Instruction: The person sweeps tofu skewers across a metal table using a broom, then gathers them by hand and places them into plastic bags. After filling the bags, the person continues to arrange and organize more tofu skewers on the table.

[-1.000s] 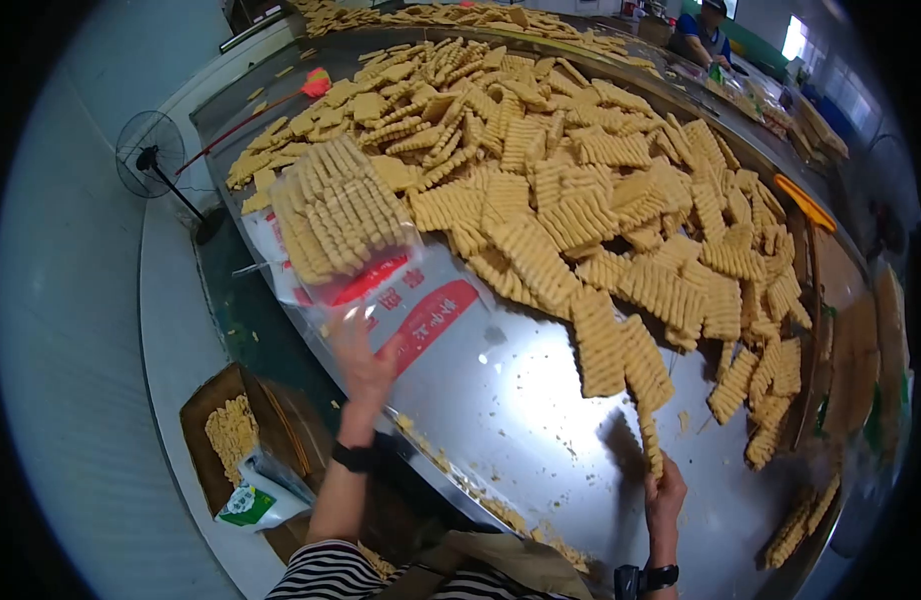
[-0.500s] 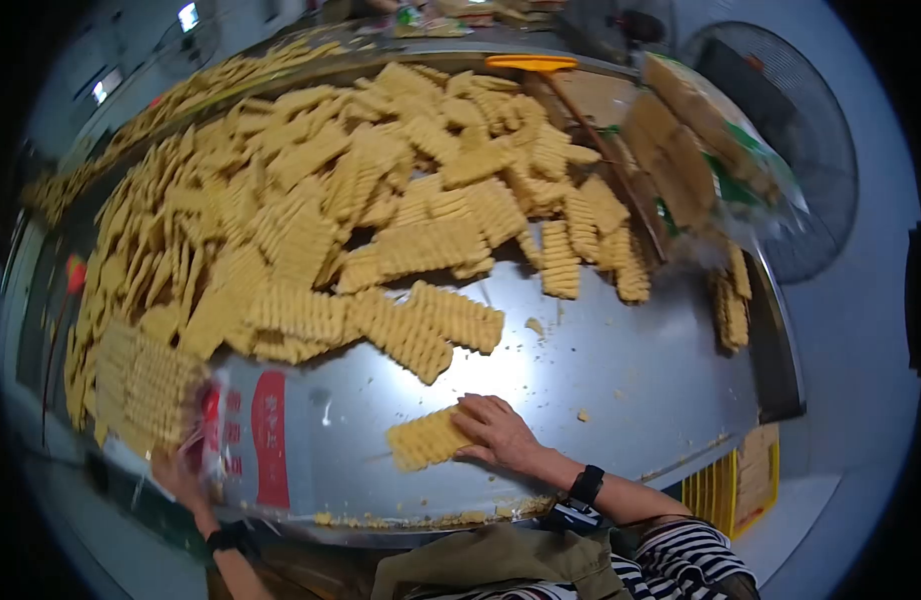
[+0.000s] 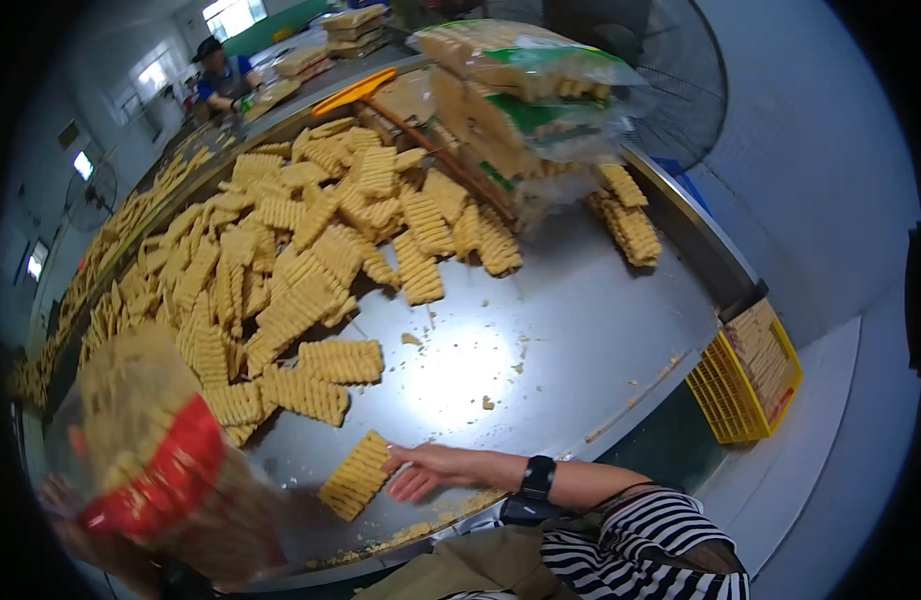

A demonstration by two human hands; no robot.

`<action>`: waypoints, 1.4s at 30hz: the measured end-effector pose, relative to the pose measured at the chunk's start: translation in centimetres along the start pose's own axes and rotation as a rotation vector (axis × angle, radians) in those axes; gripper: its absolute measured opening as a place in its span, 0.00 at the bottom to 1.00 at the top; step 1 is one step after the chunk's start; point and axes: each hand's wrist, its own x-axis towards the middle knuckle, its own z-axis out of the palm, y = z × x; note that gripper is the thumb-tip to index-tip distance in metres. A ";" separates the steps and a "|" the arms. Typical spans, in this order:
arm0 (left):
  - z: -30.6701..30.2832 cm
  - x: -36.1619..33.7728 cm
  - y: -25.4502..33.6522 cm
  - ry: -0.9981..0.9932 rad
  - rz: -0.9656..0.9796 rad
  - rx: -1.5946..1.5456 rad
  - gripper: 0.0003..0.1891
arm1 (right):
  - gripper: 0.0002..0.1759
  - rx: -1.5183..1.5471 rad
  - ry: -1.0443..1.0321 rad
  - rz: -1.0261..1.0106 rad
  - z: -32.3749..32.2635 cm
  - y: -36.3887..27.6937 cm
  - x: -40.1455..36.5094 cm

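My left hand (image 3: 76, 520), smeared by motion at the lower left, grips a clear plastic bag (image 3: 196, 455) with a red band. Yellow ridged snack slabs fill this bag, which is tilted and raised above the metal table (image 3: 581, 330). Near the front edge, my right hand (image 3: 426, 472) has its fingers loosely apart. Its thumb side is at the corner of a single yellow ridged slab (image 3: 356, 475), which lies on the metal. Just beyond lie more such slabs (image 3: 306, 390), at the near end of a large pile (image 3: 281, 230).
Filled green-and-clear bags (image 3: 526, 60) are stacked at the back right, beside an orange-headed tool (image 3: 356, 92) with a brown handle. A fan (image 3: 681, 80) stands behind them. A yellow crate (image 3: 746, 375) sits off the right end. Another person (image 3: 221, 80) works at the far left.
My view has swung right. My left hand has lifted the bag, now upright and full, off the table. The single slab has turned, and my right fingers have come off its top to its edge.
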 end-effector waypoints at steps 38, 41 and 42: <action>44.1 -51.7 5.2 -1.825 -0.953 -0.562 0.15 | 0.48 -0.330 0.992 -0.658 -29.5 -9.7 -33.6; 44.2 -53.7 5.4 -1.882 -0.548 -0.487 0.15 | 0.44 -0.723 1.179 -0.505 -30.1 -9.9 -35.1; 44.1 -53.7 5.7 -1.863 -0.563 -0.476 0.15 | 0.42 -1.070 1.309 -0.407 -29.8 -9.9 -35.5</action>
